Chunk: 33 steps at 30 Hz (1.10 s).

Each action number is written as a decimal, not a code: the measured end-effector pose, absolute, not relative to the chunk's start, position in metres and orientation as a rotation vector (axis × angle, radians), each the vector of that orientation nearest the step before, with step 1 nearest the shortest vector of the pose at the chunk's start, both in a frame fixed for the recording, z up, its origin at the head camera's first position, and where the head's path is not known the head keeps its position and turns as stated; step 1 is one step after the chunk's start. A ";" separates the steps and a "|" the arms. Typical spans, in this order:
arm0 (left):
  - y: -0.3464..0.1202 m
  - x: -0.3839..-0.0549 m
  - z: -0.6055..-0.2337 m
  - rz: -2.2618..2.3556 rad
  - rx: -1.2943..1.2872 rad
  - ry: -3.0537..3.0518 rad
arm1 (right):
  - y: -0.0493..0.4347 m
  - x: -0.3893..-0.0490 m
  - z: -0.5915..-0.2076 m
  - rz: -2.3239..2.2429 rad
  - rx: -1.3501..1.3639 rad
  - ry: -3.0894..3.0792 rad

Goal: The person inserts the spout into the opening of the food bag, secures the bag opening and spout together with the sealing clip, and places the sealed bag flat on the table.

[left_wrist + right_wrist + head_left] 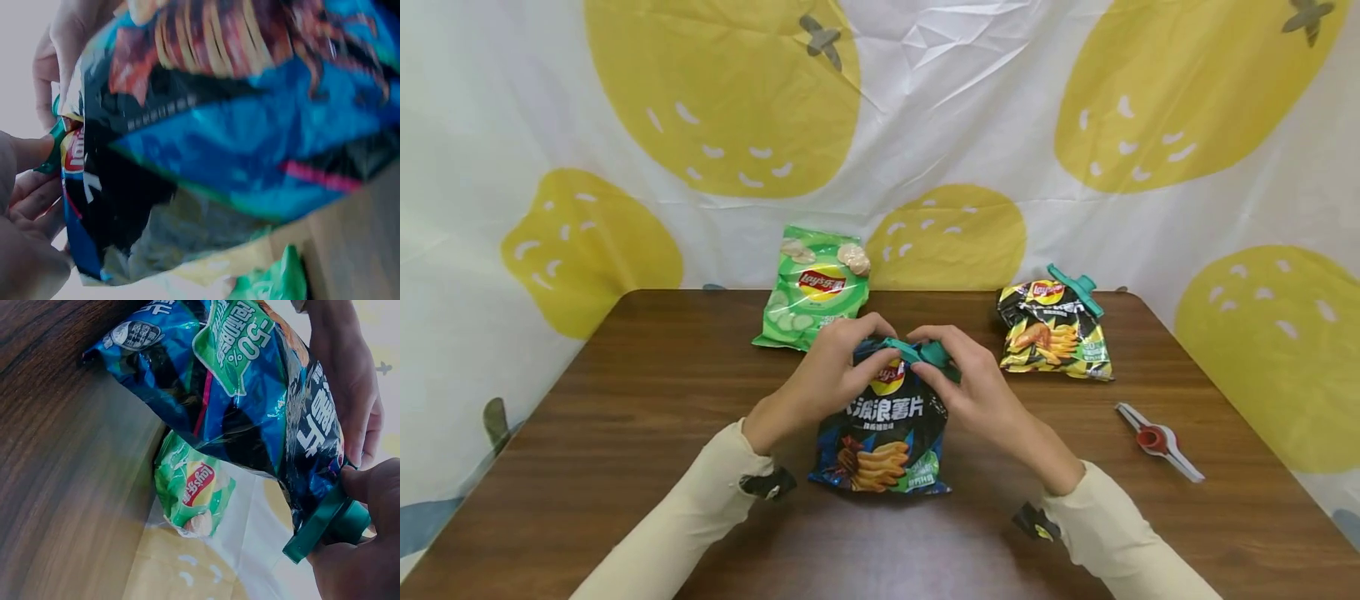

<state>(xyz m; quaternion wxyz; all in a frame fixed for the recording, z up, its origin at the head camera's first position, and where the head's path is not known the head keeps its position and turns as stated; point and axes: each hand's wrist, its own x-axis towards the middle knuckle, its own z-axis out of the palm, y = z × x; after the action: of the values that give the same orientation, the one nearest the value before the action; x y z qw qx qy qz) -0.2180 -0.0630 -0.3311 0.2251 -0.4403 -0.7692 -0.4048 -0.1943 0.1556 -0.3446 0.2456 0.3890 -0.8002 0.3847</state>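
Note:
Both hands are at the top of a black and blue chip bag (880,442) that stands on the table in the head view. Across its gathered top lies a green bag clip (325,522) with a round spout-like part. My right hand (981,387) pinches the clip between thumb and fingers. My left hand (823,371) grips the bag's top corner, its thumb on the clip's other end. In the left wrist view the bag's side fills most of the picture, and the clip (53,147) shows at the left edge between the fingers.
A green chip bag (812,287) leans at the table's back edge, behind my left hand. At the back right sits a black and yellow chip bag (1054,333) with its own green clip (1078,289). A red and silver hand squeezer (1159,440) lies on the right.

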 end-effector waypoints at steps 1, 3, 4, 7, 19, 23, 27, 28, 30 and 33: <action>-0.063 -0.218 -0.332 -1.141 -1.208 -2.118 | 0.155 -0.194 -0.344 1.045 1.064 -2.182; -0.063 -0.216 -0.332 -1.172 -1.190 -2.111 | 0.154 -0.193 -0.343 1.035 1.069 -2.174; -0.063 -0.215 -0.332 -1.178 -1.180 -2.104 | 0.154 -0.192 -0.342 1.028 1.071 -2.167; -0.060 -0.211 -0.331 -1.178 -1.144 -2.058 | 0.153 -0.190 -0.339 1.001 1.072 -2.143; -0.061 -0.207 -0.328 -0.997 -1.178 -2.128 | 0.151 -0.187 -0.338 1.031 1.000 -2.093; -0.074 -0.212 -0.318 -0.911 -1.309 -2.248 | 0.151 -0.188 -0.339 1.057 1.002 -2.121; -0.074 -0.212 -0.317 -0.818 -1.356 -2.238 | 0.153 -0.187 -0.339 1.073 0.974 -2.156; -0.072 -0.211 -0.318 -0.799 -1.339 -2.227 | 0.153 -0.186 -0.339 1.072 0.968 -2.162; -0.067 -0.209 -0.322 -0.754 -1.290 -2.197 | 0.153 -0.186 -0.338 1.067 0.956 -2.168; -0.058 -0.204 -0.330 -0.720 -1.173 -2.156 | 0.151 -0.186 -0.337 1.053 0.941 -2.165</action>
<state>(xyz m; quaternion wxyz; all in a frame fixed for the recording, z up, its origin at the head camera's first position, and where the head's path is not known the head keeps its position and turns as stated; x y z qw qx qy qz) -0.2041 -0.0585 -0.3299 0.2878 -0.4394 -0.8071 -0.2696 -0.1858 0.1512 -0.3373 0.2750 0.3500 -0.8053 0.3916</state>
